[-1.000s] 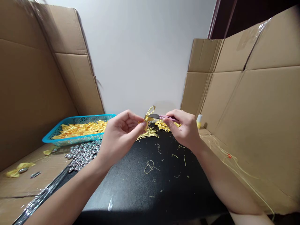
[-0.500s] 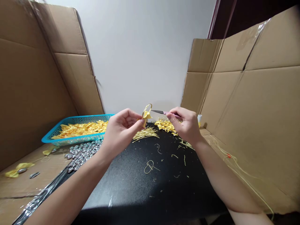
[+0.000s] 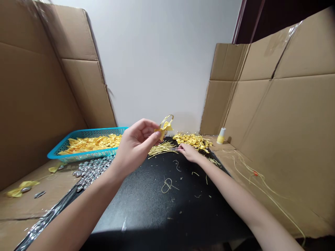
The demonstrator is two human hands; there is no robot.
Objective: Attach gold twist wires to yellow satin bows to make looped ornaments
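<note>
My left hand (image 3: 138, 144) is raised over the table, thumb and fingers pinching a yellow ribbon bow (image 3: 161, 134). A shiny gold loop (image 3: 167, 120) stands up from the bow. Lower and further right, my right hand (image 3: 188, 152) is down by the tabletop, its fingers closed on a slim pink-handled tool (image 3: 177, 149). The tool's tip points left at the edge of a bundle of thin gold ties (image 3: 162, 149); whether it touches them I cannot tell. Just behind the right hand lies a heap of yellow bows with gold loops (image 3: 193, 140).
A blue plastic basket (image 3: 59, 146) with yellow ribbon bows stands at the left, beside a pile of silver domed buttons (image 3: 92, 170). Thread scraps (image 3: 167, 184) dot the black tabletop (image 3: 146, 205). A thread cone (image 3: 221, 136) stands at right. Cardboard walls (image 3: 282, 115) flank both sides.
My right hand has moved down and left with the tool, from beside the bow to the gold ties. My left hand still holds the bow, tilted slightly to the right.
</note>
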